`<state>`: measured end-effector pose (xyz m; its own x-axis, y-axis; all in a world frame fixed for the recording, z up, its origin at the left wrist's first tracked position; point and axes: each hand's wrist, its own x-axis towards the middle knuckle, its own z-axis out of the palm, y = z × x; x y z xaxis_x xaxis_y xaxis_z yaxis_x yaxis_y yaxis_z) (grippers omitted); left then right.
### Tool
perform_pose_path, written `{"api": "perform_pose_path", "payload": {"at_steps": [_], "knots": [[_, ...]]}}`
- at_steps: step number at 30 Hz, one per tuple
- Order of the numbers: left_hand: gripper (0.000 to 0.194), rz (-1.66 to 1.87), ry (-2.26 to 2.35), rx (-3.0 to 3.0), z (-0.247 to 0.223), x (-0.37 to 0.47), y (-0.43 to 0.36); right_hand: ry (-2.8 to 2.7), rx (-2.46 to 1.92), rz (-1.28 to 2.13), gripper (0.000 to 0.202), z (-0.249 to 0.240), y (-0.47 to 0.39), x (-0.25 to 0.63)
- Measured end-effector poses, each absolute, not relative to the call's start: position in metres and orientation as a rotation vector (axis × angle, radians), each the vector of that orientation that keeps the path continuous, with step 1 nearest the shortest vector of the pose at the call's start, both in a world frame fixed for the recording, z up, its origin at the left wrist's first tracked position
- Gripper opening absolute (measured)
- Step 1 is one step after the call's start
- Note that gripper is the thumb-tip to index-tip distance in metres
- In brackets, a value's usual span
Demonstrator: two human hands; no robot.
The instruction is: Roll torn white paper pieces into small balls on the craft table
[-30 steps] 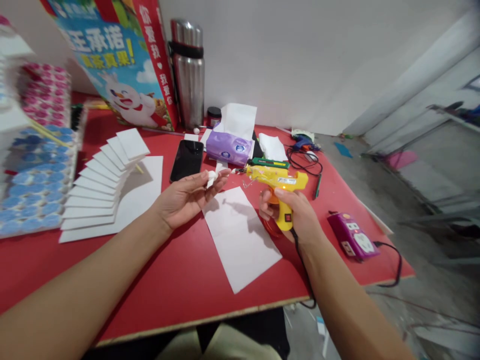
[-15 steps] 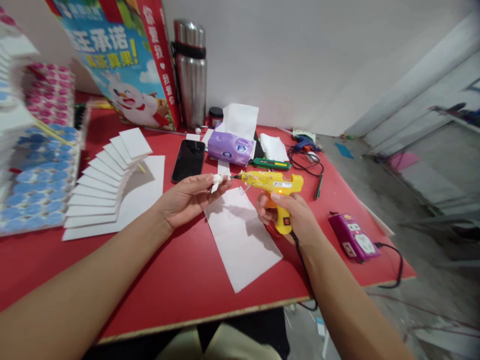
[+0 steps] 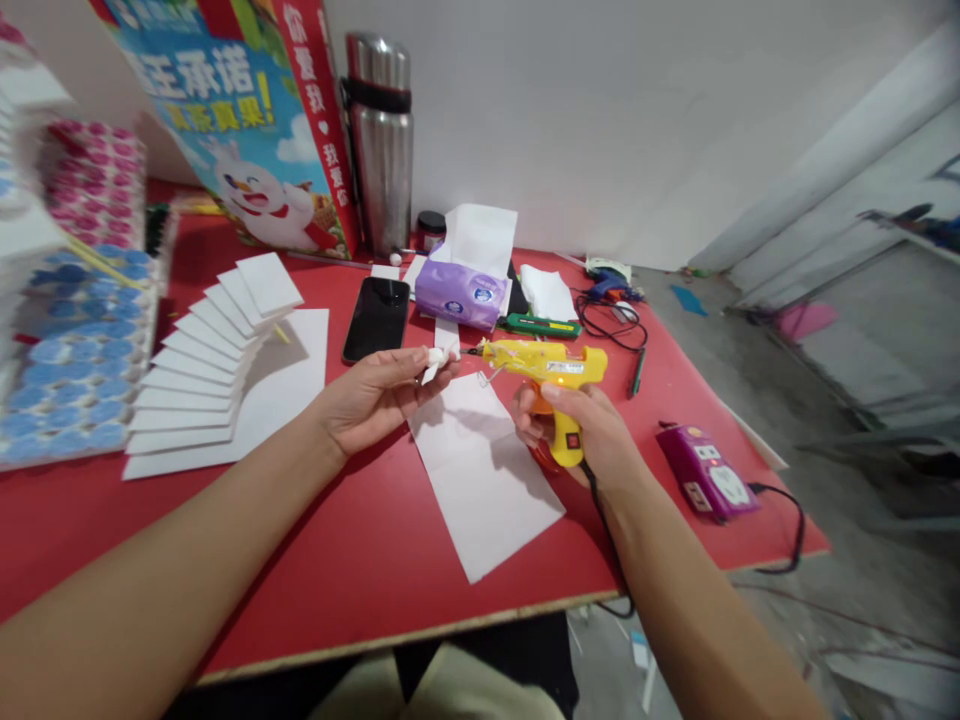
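My right hand [image 3: 577,425] grips a yellow hot glue gun [image 3: 546,372] by its handle, a finger on the trigger. Its nozzle points left and touches a small white piece [image 3: 438,356] pinched between the fingertips of my left hand [image 3: 375,395]. Both hands hover above a white paper sheet [image 3: 480,470] lying on the red table [image 3: 360,560]. The gun's black cord runs down past my right wrist.
A fan of white cards [image 3: 214,365] lies at left beside blue and pink dotted trays [image 3: 71,350]. Behind the hands are a black phone [image 3: 376,318], purple tissue pack [image 3: 461,290], steel flask [image 3: 381,145] and printed poster [image 3: 240,120]. A purple power strip [image 3: 705,472] sits at right.
The glue gun moved left until its nozzle met the white piece in my left hand. My left hand stayed nearly still.
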<state>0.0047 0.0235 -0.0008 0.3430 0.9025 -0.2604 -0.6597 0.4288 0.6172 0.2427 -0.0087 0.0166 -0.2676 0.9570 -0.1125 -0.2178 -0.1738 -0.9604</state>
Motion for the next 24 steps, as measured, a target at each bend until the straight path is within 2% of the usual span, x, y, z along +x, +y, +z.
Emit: {"api": "perform_pose_path", "payload": {"at_steps": [5, 8, 12, 18, 24], "knots": [[0.010, 1.056, 0.661, 0.478, -0.003, 0.004, 0.024, -1.078, -0.968, 1.550, 0.025, 0.017, -0.008, 0.243], [0.008, 1.025, 0.633, 0.517, -0.004, 0.005, 0.022, -0.998, -0.946, 1.397, 0.019, 0.018, -0.007, 0.240], [0.011, 0.935, 0.552, 0.510, -0.005, 0.008, 0.017, -1.004, -1.041, 1.236, 0.023, 0.020, -0.008, 0.230], [0.014, 0.793, 0.493, 0.598, -0.005, 0.010, 0.012, -1.096, -1.189, 1.254, 0.024, 0.020, -0.004, 0.225], [0.016, 0.890, 0.519, 0.564, -0.003, 0.009, 0.014, -1.060, -1.240, 1.226, 0.027, 0.027, -0.004, 0.230]]}}
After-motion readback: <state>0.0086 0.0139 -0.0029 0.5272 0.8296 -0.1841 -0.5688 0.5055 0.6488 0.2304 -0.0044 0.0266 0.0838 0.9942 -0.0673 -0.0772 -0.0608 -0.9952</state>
